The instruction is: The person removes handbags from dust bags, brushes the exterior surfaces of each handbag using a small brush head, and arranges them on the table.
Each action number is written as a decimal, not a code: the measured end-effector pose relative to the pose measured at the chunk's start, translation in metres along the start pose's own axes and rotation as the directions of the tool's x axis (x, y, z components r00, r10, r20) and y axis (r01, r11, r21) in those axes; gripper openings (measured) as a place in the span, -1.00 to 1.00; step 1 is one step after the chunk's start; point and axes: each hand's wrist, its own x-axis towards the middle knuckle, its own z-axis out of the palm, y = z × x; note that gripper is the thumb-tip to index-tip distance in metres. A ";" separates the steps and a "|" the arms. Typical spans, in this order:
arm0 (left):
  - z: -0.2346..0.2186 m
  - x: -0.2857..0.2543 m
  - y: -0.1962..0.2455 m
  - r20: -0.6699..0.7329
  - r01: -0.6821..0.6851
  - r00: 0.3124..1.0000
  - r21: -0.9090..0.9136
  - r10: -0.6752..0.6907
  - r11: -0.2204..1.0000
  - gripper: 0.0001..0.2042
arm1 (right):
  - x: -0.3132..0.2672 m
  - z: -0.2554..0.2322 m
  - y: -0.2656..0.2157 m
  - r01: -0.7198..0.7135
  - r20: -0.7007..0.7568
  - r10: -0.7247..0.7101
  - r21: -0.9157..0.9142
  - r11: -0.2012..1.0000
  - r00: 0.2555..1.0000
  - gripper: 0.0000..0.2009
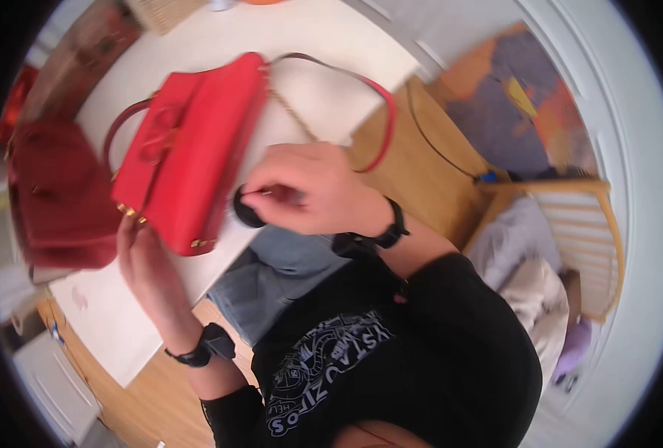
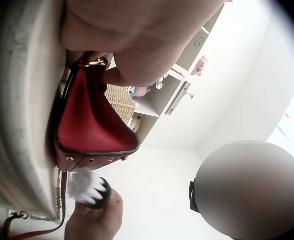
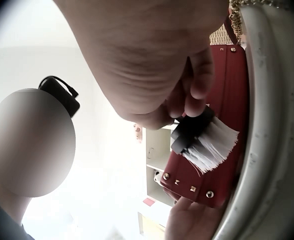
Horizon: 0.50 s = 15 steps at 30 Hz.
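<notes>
A red handbag [image 1: 223, 119] lies tilted on the white table [image 1: 103, 317], its studded base turned toward the person. My left hand [image 1: 152, 272] grips the bag's near-left end, fingers and thumb around the corner by a gold clasp [image 2: 94, 63]. My right hand [image 1: 316, 187] pinches a brush with a black base [image 1: 248, 209] and white bristles [image 3: 214, 145]. In the right wrist view the bristles overlap the bag's base. From the left wrist, the brush shows just beside the base's edge.
A darker red bag [image 1: 59, 194] stands on the left. The handbag's strap [image 1: 385, 104] loops over the table's right edge, with a gold chain [image 1: 294, 116] beside it. A wicker basket [image 1: 163, 13] sits at the far edge; a wooden-framed seat [image 1: 608, 246] with cushions is at right.
</notes>
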 end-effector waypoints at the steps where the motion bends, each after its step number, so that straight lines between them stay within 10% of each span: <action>1: 0.006 -0.002 0.003 0.003 -0.001 1.000 -0.026 0.002 1.000 -0.56 | -0.003 0.002 0.000 0.022 -0.007 -0.022 0.015 1.000 1.000 -0.89; 15: 0.006 -0.003 0.004 0.006 -0.016 1.000 0.015 0.016 1.000 -0.53 | -0.011 0.014 0.005 -0.015 -0.097 0.030 0.155 0.988 0.995 -0.88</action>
